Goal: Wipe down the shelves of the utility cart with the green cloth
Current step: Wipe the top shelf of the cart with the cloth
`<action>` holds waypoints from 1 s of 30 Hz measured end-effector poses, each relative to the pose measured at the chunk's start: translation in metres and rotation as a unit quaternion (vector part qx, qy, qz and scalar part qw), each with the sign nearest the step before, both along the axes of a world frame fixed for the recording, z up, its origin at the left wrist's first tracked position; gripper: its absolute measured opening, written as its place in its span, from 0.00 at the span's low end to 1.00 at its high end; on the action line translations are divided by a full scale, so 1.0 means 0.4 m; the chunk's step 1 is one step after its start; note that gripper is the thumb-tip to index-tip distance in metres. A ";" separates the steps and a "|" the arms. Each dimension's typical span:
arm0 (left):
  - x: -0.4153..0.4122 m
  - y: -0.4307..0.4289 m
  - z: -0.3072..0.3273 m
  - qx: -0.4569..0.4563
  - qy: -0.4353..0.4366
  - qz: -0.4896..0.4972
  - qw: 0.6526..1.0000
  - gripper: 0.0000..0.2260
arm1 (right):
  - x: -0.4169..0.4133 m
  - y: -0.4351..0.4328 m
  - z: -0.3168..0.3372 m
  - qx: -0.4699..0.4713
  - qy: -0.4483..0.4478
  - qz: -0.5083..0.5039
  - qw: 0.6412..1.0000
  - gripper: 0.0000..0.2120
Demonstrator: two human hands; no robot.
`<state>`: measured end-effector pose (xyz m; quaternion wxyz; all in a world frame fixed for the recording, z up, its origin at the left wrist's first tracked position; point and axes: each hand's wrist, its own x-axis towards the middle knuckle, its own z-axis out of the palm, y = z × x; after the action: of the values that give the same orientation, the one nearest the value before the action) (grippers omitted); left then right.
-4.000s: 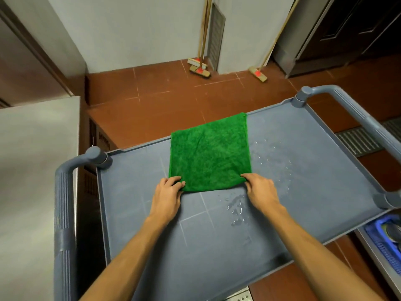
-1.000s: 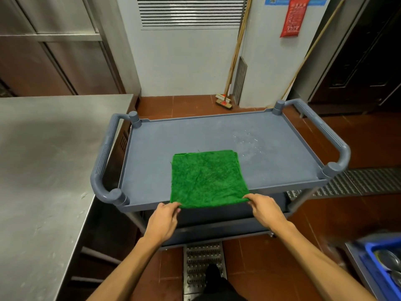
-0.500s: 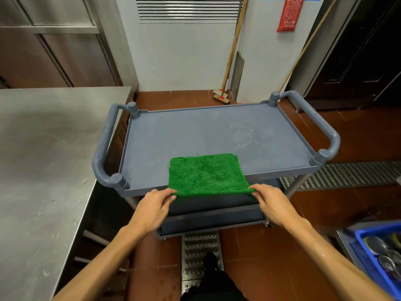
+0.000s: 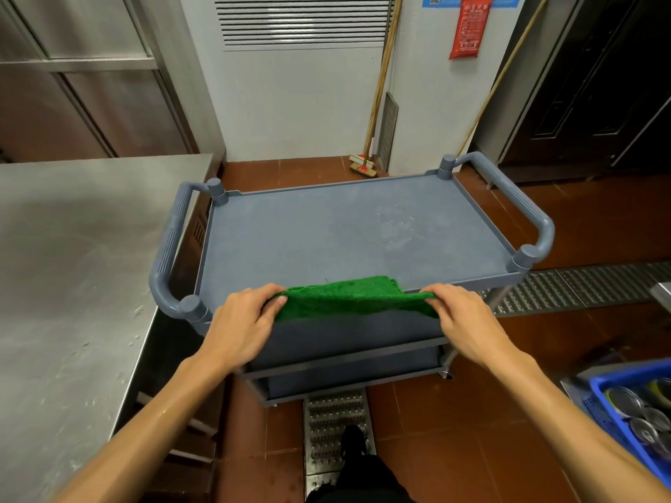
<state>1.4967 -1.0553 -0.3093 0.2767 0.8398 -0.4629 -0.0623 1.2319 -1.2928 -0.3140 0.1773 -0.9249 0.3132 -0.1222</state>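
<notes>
- We've dragged the green cloth (image 4: 348,297) back to the near edge of the top shelf (image 4: 326,230).
- Our left hand (image 4: 243,321) and right hand (image 4: 461,321) pinch its corners.
- Soft, light, floppy; corners grip best.

Reaching forward with bare left forearm (image 4: 152,419) and bare right forearm (image 4: 552,412), both angled inward; pinching left corner of fuzzy green square cloth (image 4: 348,297) with left hand (image 4: 244,321), fingers curled over its near edge; pinching right corner with right hand (image 4: 461,321), same curl; holding it stretched between them; backs of both hands up, wrists about level, hands well apart.
</notes>
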 end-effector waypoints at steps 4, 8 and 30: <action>0.015 -0.012 0.040 -0.013 0.000 -0.017 1.000 0.14 | 0.011 -0.015 0.028 -0.021 -0.027 0.008 0.999 0.10; 0.035 -0.022 0.075 -0.024 -0.016 -0.015 0.999 0.14 | 0.030 -0.028 0.048 -0.034 -0.061 0.005 0.998 0.09; 0.163 -0.278 0.291 -0.086 -0.084 -0.046 0.992 0.08 | 0.181 -0.290 0.231 -0.066 -0.165 -0.011 0.984 0.10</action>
<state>1.5621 -1.1667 -0.1931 0.3046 0.7928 -0.5267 0.0359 1.3044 -1.4089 -0.2216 0.1641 -0.8983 0.2806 -0.2956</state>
